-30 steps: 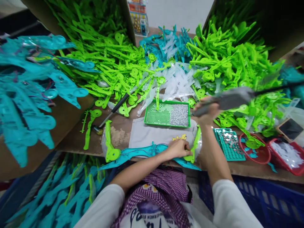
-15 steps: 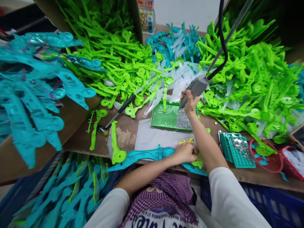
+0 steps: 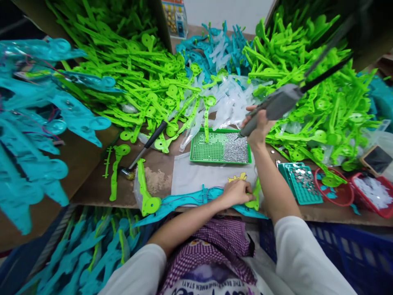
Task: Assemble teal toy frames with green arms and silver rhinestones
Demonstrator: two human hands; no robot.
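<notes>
Along the near edge of the tabletop (image 3: 95,186) lies the blue frame (image 3: 181,200), apparently steadied by my left grip (image 3: 237,192); whether that pinches, I cannot tell. Beyond, my right grip (image 3: 257,128) clasps the grey screwdriver (image 3: 282,104), slanted so its tip points into the green tray (image 3: 221,162).

Operator's clothing, head view

Left sleeve (image 3: 138,268) and right sleeve (image 3: 302,254): short, plain, white. Front: purple-and-white checked cloth (image 3: 211,233), creased, small yellow-and-white motif (image 3: 196,243) near top. Below, printed panel (image 3: 211,282), pale with purple patch; dark lettering inverted, "FISHERMEN STAY!" legible. Left hand (image 3: 238,193), right hand (image 3: 258,125): bare.
</notes>
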